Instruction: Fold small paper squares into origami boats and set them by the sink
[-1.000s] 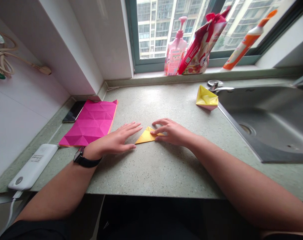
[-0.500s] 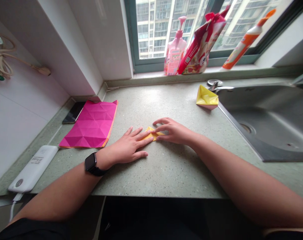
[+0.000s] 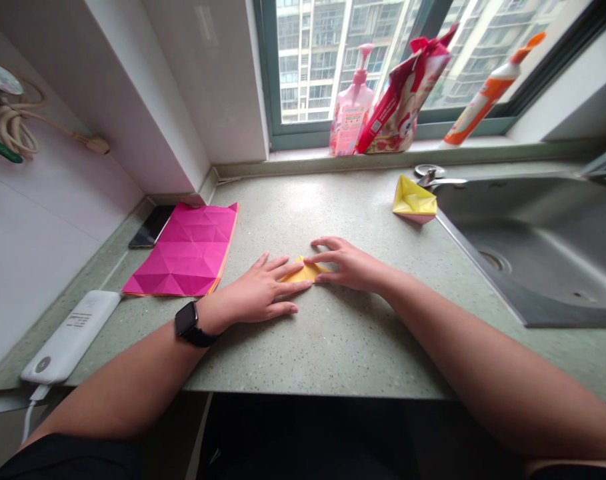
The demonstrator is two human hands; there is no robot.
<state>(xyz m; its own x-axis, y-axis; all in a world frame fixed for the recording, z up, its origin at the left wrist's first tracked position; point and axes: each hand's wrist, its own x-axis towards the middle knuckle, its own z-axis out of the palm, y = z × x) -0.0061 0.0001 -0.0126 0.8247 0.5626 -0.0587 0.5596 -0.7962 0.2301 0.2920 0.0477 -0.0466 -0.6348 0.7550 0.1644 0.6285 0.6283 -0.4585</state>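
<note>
Folding a small yellow paper triangle (image 3: pixel 305 271), the left hand (image 3: pixel 260 288) and right hand (image 3: pixel 350 265) lie open on it, not pinching, and next it needs a firm crease.

The speckled green stone countertop (image 3: pixel 303 353) carries five items. Near the left edge lie a white power bank (image 3: pixel 70 337) and a folded pink paper sheet (image 3: pixel 185 250), with a phone (image 3: pixel 151 227) just behind the sheet. A folded yellow paper piece (image 3: pixel 305 271) lies mid-counter. A yellow paper boat (image 3: pixel 415 200) sits near the back edge, beside the sink (image 3: pixel 533 267).

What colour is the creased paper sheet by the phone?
The creased paper sheet is magenta, orange-yellow at its edge; clearest in the head view.
</note>
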